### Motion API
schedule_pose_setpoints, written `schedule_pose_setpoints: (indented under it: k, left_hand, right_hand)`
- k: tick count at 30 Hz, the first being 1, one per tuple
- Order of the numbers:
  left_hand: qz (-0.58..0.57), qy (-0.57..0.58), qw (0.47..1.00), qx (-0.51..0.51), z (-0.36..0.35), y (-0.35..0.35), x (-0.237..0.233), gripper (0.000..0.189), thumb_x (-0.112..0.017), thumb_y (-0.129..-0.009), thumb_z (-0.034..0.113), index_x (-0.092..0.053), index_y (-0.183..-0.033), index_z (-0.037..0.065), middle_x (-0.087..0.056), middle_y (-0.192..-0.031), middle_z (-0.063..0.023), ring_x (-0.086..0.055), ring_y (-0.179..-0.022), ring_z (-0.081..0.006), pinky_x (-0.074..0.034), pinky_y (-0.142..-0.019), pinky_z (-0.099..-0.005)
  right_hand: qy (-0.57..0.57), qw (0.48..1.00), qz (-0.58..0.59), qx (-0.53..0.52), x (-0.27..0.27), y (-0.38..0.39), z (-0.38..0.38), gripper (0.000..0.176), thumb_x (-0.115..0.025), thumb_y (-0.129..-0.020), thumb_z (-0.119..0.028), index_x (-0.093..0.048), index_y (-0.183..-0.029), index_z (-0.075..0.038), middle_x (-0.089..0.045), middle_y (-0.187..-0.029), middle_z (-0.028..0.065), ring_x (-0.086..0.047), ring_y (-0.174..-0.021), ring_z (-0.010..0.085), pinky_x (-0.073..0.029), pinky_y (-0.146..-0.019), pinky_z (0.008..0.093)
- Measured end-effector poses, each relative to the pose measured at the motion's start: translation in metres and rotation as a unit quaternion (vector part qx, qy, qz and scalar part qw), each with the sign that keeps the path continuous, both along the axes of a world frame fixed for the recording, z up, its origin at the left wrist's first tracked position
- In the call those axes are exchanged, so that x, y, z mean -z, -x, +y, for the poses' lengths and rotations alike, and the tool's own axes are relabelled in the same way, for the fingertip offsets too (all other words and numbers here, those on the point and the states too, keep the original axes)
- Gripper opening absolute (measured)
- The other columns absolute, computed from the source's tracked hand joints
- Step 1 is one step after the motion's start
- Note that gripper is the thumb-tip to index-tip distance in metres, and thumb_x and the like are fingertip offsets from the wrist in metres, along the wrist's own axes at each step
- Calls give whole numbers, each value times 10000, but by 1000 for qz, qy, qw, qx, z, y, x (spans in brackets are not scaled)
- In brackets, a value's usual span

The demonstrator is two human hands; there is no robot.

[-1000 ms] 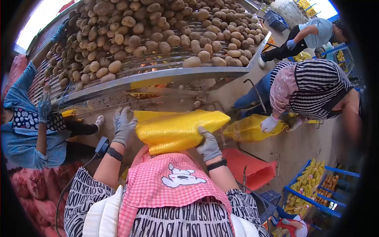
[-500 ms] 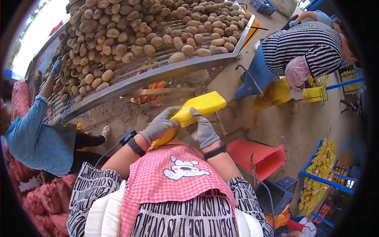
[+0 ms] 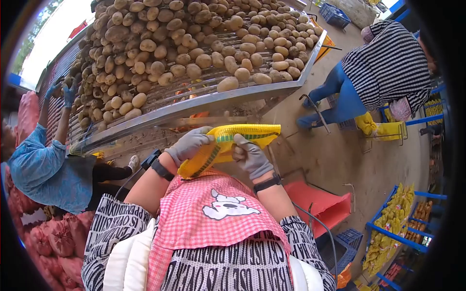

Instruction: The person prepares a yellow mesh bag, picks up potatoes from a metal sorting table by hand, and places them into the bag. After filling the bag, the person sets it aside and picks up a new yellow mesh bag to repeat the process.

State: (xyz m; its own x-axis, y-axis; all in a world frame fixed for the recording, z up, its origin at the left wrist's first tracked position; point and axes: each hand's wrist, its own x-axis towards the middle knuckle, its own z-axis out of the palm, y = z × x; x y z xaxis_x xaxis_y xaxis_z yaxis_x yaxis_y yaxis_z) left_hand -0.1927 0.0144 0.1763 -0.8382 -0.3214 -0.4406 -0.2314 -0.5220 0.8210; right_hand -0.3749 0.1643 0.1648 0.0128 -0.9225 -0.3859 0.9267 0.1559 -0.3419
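A yellow mesh bag (image 3: 228, 140) with dark green stripes is stretched between my two gloved hands, in front of the pink checked apron. My left hand (image 3: 190, 144), in a grey glove, pinches the bag's upper left part. On the other side, my right hand (image 3: 251, 156), also gloved in grey, has its fingers closed on the bag's right part. The bag looks flat. Beyond it is the metal edge (image 3: 194, 103) of a slatted table heaped with potatoes (image 3: 160, 53).
At left a person in a blue top (image 3: 46, 169) reaches to the potatoes. At right a person in a striped top (image 3: 388, 68) bends over. A red chute (image 3: 320, 201), blue crates (image 3: 347, 242), a rack of yellow bags (image 3: 391, 230) and pink sacks (image 3: 60, 237) stand around.
The yellow bag has been spread wider, showing its green stripes, and my hands have moved slightly apart. The striped-top person has shifted, and the blue-top person now has both hands at the potatoes.
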Motion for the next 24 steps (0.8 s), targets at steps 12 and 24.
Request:
schedule_pose_setpoints:
  k: [12,24]
  left_hand:
    - [-78,228,960,145,-68,-2,5,344,-555,-1004,189,-558,-1293,1,-622,-1097,-24,-554,-970,-109,-455,-879,-266]
    - [-32,619,776,119,-55,20,-41,628,-776,-765,338,-552,-1271,43,-613,-1235,-176,-561,-1180,-367,-432,-1007,-436]
  right_hand:
    - [-173,970,168,19,2,20,-62,185,-683,-951,-297,-685,-1018,-124,-659,-803,-17,-614,-631,82,-419,-481,178]
    - [-226,952,192,78,-4,11,-79,251,-692,-937,-371,-658,-920,-123,-592,-698,-14,-542,-557,62,-390,-464,186]
